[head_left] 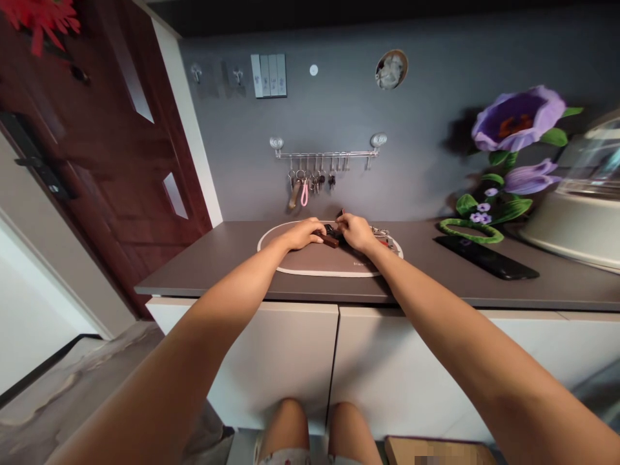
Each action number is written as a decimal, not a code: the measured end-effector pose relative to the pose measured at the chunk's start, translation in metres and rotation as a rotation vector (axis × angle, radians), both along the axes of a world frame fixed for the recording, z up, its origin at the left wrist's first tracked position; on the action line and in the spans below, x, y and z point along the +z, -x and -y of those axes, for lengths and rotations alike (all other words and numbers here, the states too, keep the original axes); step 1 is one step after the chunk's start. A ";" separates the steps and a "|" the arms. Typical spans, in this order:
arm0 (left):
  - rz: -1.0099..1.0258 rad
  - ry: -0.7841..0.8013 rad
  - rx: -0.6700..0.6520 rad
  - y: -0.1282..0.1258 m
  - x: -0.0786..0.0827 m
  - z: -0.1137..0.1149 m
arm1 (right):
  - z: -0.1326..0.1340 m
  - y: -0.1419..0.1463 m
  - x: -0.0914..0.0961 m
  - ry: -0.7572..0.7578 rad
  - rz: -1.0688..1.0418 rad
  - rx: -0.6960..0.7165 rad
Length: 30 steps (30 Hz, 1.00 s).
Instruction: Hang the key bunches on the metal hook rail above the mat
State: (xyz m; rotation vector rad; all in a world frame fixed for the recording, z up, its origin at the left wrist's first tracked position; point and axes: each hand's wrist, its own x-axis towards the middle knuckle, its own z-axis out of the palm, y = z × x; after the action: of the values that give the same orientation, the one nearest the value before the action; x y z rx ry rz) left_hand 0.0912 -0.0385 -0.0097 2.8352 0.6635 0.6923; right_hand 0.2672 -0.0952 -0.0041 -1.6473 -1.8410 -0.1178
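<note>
The left hand (pixel 303 234) and right hand (pixel 356 232) meet over a small brown-and-black object (pixel 330 236), which sits just above an oval mat (pixel 314 263) with a pale rim, on a grey-brown desk (pixel 217 255). The hands cover much of the object, so its exact kind is hard to make out. The left hand's fingers are closed over its brown end. The right hand's fingers bend down towards its black part, but their tips are hidden, so it cannot be told whether they grip it. A small tangle of metal rings with some red (pixel 380 235) lies on the mat just beyond the right hand, partly hidden by it. Further right on the desk lies a black flat device (pixel 485 257), perhaps a phone or remote, near a green loop (pixel 469 231). A rail of hanging keys (pixel 325 155) is on the grey wall above the mat, and a pale round appliance (pixel 578 213) is cut off at the right edge. A dark red door (pixel 106 161) stands to the left.
</note>
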 end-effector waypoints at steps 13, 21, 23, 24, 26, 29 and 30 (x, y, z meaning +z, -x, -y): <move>0.243 0.122 0.170 0.007 0.005 -0.006 | -0.003 0.000 0.000 -0.006 -0.008 -0.005; 0.557 0.563 0.128 0.001 0.001 -0.007 | -0.002 0.001 0.001 0.002 -0.017 0.015; 0.656 0.707 0.088 -0.001 0.002 -0.006 | -0.002 0.001 0.001 0.000 -0.023 0.023; 0.694 0.762 0.080 -0.001 0.003 -0.004 | -0.002 0.001 0.001 -0.001 -0.025 0.028; 0.748 0.837 0.078 -0.002 0.006 -0.001 | -0.002 0.002 0.000 -0.004 -0.028 0.039; 0.818 0.914 0.066 -0.001 0.012 0.004 | -0.002 0.002 0.000 -0.017 -0.028 0.050; 0.842 0.934 0.052 -0.001 0.013 0.005 | -0.002 0.003 0.000 -0.024 -0.027 0.056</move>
State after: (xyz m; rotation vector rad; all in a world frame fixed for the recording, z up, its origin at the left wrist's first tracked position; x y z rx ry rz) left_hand 0.0923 -0.0435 0.0036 1.5008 0.6452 1.0953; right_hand 0.2644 -0.0937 -0.0041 -1.5720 -1.8562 -0.0926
